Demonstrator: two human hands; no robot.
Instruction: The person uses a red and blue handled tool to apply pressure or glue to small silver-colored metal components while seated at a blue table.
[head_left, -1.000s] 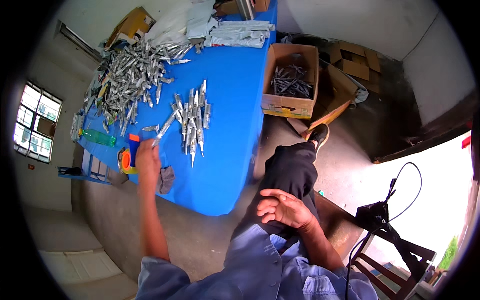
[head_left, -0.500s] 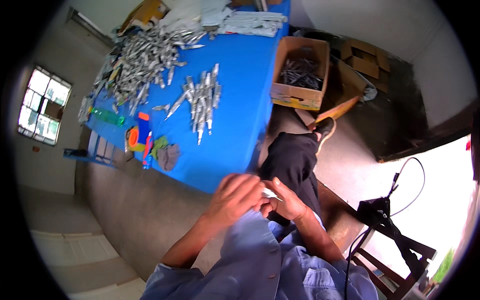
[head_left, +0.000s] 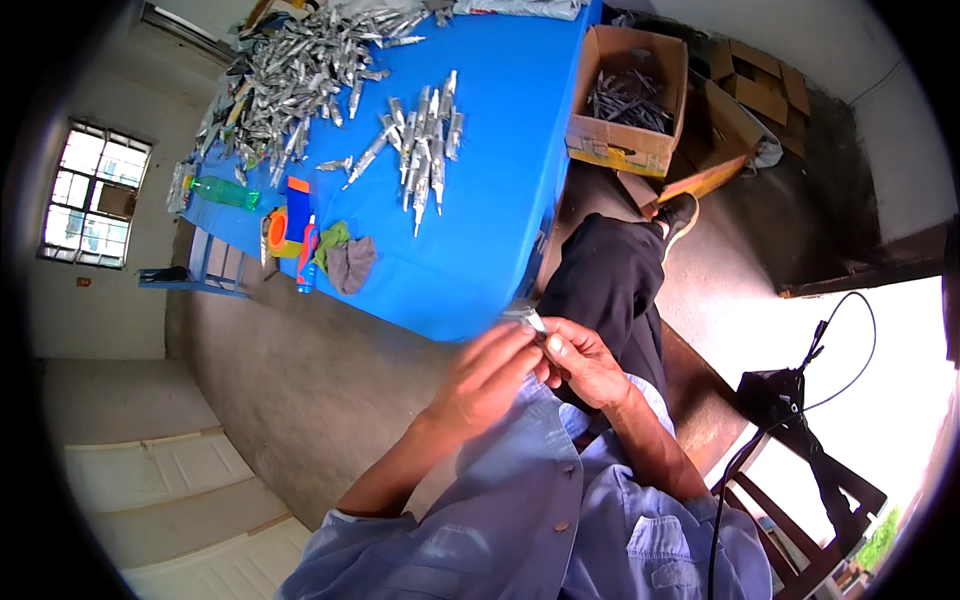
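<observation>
My left hand [head_left: 487,378] and my right hand [head_left: 588,366] meet above my lap, just off the near edge of the table. Between them is a slim silver-and-clear wrapped piece [head_left: 524,317], partly hidden by my fingers. The right thumb and fingers pinch its lower end. Fingers of the left hand, slightly blurred, are bent against it from the other side. On the blue-covered table [head_left: 480,275] beyond lies a small group of similar silver pen-shaped pieces [head_left: 425,150]. A large heap of them [head_left: 310,75] spreads farther back on the left.
Near the table's left edge are a green plastic bottle [head_left: 225,192], an orange tape roll [head_left: 280,232], a red-and-blue tool [head_left: 307,255] and a grey cloth [head_left: 352,265]. An open carton [head_left: 625,145] holding dark slim pieces stands right of the table. A chair [head_left: 800,540] with a black cable is at right.
The view has shifted, so the table sits higher. The piece's end now points up toward the table instead of lying across my right palm, and my right fingers have closed around it.
</observation>
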